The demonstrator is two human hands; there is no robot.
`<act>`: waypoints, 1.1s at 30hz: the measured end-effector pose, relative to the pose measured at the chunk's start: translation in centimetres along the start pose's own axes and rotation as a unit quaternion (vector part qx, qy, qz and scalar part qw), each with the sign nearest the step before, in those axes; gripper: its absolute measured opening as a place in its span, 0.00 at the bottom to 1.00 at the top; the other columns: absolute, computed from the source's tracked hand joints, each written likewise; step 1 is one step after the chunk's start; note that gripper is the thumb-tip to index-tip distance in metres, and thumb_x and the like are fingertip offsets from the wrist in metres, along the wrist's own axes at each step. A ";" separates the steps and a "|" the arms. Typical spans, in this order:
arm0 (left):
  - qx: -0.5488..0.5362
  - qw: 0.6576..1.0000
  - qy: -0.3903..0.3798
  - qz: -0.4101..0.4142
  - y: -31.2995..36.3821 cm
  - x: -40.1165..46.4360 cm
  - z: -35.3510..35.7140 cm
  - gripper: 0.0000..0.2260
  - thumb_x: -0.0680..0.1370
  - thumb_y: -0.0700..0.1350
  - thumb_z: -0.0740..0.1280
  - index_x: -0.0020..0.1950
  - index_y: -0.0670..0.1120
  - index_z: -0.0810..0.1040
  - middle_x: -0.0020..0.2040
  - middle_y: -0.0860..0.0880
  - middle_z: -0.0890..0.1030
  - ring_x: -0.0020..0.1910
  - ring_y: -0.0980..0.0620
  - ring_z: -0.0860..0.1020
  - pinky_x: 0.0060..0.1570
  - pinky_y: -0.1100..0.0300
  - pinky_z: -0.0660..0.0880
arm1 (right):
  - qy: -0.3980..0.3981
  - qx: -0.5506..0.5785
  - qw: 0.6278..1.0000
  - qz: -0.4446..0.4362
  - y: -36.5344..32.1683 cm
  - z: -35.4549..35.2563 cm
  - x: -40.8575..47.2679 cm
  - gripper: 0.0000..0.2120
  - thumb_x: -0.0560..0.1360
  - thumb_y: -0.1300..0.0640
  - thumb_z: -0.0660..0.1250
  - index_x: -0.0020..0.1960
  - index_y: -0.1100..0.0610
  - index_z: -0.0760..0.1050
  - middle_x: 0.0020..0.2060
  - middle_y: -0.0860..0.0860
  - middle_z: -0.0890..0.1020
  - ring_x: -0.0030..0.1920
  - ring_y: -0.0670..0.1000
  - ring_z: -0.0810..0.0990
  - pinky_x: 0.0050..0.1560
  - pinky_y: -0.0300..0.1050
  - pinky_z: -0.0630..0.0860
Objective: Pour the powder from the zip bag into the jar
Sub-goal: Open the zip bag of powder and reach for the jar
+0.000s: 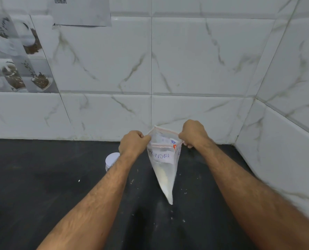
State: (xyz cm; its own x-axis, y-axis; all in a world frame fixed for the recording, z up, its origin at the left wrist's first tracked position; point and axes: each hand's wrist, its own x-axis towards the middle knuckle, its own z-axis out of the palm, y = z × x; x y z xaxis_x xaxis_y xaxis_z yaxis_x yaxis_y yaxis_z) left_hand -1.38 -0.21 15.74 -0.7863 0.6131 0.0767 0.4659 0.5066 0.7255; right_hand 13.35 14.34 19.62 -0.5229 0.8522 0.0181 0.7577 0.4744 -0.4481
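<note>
A clear zip bag [163, 170] labelled "POWDER" hangs in the air above the dark counter, its lower corner pointing down, with white powder in its lower part. Its mouth at the top is spread apart. My left hand [133, 144] pinches the bag's left top edge. My right hand [193, 133] pinches the right top edge. A jar with a white lid [111, 159] stands on the counter to the left, partly hidden behind my left forearm.
The black counter [42, 186] carries scattered white specks around the bag. Marble-look tiled walls [186, 69] close off the back and the right side, forming a corner at the far right. A paper sheet [81, 11] hangs on the wall at upper left.
</note>
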 end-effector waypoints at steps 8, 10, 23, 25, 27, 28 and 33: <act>0.006 0.995 0.089 0.037 1.2 2.9 -1.4 0.10 0.68 0.52 0.64 0.32 0.47 0.75 0.27 0.53 0.76 0.30 0.52 0.74 0.28 0.62 0.63 | 0.008 0.121 0.991 0.054 1.3 1.0 1.9 0.07 0.72 0.64 0.64 0.37 0.62 0.78 0.28 0.57 0.84 0.21 0.52 0.80 0.29 0.43 0.81; 0.034 0.995 0.084 0.049 1.6 3.6 -1.0 0.09 0.70 0.52 0.65 0.33 0.48 0.75 0.28 0.53 0.76 0.32 0.50 0.74 0.28 0.62 0.62 | -0.011 0.179 0.980 0.081 2.2 1.9 2.3 0.07 0.73 0.65 0.64 0.37 0.63 0.77 0.26 0.56 0.83 0.20 0.50 0.80 0.24 0.39 0.78; 0.177 0.972 -0.038 0.147 4.5 3.8 6.4 0.08 0.77 0.50 0.65 0.46 0.48 0.81 0.39 0.51 0.81 0.36 0.51 0.78 0.33 0.61 0.69 | -0.045 0.289 0.937 0.192 8.4 8.2 2.5 0.07 0.77 0.59 0.72 0.47 0.63 0.80 0.39 0.58 0.85 0.36 0.54 0.86 0.41 0.50 0.86; 0.183 0.970 -0.067 0.143 4.2 3.0 7.9 0.08 0.77 0.51 0.65 0.48 0.49 0.82 0.39 0.53 0.80 0.35 0.53 0.78 0.29 0.63 0.67 | -0.053 0.292 0.932 0.209 9.3 8.8 2.1 0.07 0.77 0.58 0.72 0.48 0.63 0.80 0.40 0.58 0.86 0.37 0.53 0.86 0.41 0.49 0.86; 0.185 0.969 -0.087 0.141 3.9 2.2 9.3 0.10 0.77 0.52 0.65 0.49 0.49 0.83 0.41 0.53 0.83 0.36 0.53 0.80 0.30 0.62 0.71 | -0.058 0.299 0.926 0.224 10.2 9.3 1.7 0.07 0.77 0.58 0.72 0.48 0.62 0.80 0.40 0.57 0.86 0.37 0.53 0.87 0.40 0.48 0.85; 0.186 0.968 -0.092 0.142 3.8 1.7 10.0 0.11 0.77 0.54 0.65 0.49 0.49 0.83 0.43 0.52 0.84 0.37 0.53 0.81 0.33 0.61 0.75 | -0.064 0.307 0.922 0.228 10.6 9.5 1.5 0.06 0.78 0.58 0.71 0.48 0.62 0.81 0.40 0.57 0.86 0.38 0.53 0.87 0.39 0.47 0.85; 0.144 0.976 -0.096 0.130 2.8 -0.2 11.9 0.14 0.76 0.64 0.65 0.45 0.53 0.77 0.40 0.57 0.79 0.37 0.56 0.78 0.31 0.64 0.68 | -0.080 0.332 0.911 0.231 12.0 10.5 0.4 0.03 0.78 0.61 0.68 0.50 0.60 0.80 0.42 0.56 0.85 0.41 0.52 0.86 0.37 0.46 0.83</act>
State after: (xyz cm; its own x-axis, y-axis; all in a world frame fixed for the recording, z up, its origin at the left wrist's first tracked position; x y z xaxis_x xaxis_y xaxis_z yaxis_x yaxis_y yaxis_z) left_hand 4.91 8.31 9.61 -0.5492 0.8316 0.0828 0.7554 0.4516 0.4748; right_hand 18.17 18.05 4.82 -0.2991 0.8584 -0.4167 0.5363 -0.2100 -0.8175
